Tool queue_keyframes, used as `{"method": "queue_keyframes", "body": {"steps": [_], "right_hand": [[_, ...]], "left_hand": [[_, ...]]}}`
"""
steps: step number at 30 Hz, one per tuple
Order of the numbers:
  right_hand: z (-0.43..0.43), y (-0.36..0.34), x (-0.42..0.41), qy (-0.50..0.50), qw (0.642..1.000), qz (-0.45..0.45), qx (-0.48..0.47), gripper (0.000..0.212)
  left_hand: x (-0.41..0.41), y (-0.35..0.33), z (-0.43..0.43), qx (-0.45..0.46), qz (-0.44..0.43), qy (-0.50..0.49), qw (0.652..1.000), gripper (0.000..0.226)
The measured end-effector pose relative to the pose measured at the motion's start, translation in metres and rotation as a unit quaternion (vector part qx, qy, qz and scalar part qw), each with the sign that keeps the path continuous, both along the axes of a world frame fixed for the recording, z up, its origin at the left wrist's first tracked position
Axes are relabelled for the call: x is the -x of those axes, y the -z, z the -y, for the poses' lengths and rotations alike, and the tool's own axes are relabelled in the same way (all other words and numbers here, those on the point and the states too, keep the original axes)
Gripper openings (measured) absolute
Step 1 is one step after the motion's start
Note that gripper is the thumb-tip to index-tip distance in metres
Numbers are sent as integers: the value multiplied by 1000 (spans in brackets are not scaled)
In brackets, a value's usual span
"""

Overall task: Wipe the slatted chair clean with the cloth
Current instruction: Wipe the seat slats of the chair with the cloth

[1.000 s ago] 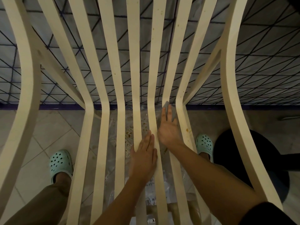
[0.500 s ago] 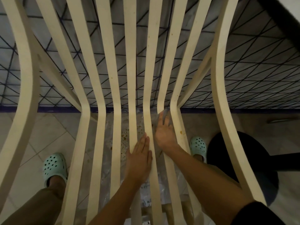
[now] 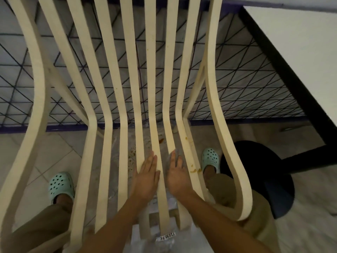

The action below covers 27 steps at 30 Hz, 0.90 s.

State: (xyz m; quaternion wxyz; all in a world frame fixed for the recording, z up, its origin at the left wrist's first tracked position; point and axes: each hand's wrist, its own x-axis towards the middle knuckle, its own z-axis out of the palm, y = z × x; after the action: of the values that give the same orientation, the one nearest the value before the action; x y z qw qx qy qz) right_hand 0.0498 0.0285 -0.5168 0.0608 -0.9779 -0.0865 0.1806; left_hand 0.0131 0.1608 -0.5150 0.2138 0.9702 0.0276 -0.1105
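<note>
The cream slatted chair (image 3: 125,70) fills the view from above, its seat slats running toward me. My left hand (image 3: 146,178) lies flat, fingers straight, on two middle seat slats. Just to its right, my right hand (image 3: 176,177) presses flat on the neighbouring slat. A thin grey cloth (image 3: 172,154) peeks out beyond its fingertips; the rest of the cloth is hidden under the hand. Orange-brown stains (image 3: 193,169) mark the slat right of my right hand, and another spot (image 3: 161,141) sits farther up.
A white table with a black frame (image 3: 291,42) stands at the right, with its round black base (image 3: 264,176) on the floor. A wire mesh panel (image 3: 63,79) runs behind the chair. Crumpled clear plastic (image 3: 113,161) lies under the seat. My feet wear mint clogs (image 3: 60,185).
Both hands have slid toward me along the seat slats, the right one with the cloth under it. My view has swung right, bringing the table into sight.
</note>
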Motion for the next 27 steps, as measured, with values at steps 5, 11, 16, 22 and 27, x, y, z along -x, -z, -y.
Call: {"method": "queue_keyframes", "body": {"steps": [5, 11, 16, 22, 27], "right_hand": [[13, -13, 43, 3, 1000, -9, -16, 84], [24, -28, 88, 31, 998, -25, -46, 88], [32, -38, 120, 41, 998, -28, -38, 88], [42, -44, 151, 32, 999, -23, -35, 91], [43, -51, 157, 44, 997, -39, -46, 90]], "left_hand": [[45, -12, 14, 2, -37, 5, 999, 62], [78, -23, 25, 2, -56, 10, 998, 60], [105, -27, 30, -4, -54, 22, 998, 61], [122, -33, 33, -20, -64, 32, 997, 61], [121, -32, 32, -2, -57, 31, 998, 60]]}}
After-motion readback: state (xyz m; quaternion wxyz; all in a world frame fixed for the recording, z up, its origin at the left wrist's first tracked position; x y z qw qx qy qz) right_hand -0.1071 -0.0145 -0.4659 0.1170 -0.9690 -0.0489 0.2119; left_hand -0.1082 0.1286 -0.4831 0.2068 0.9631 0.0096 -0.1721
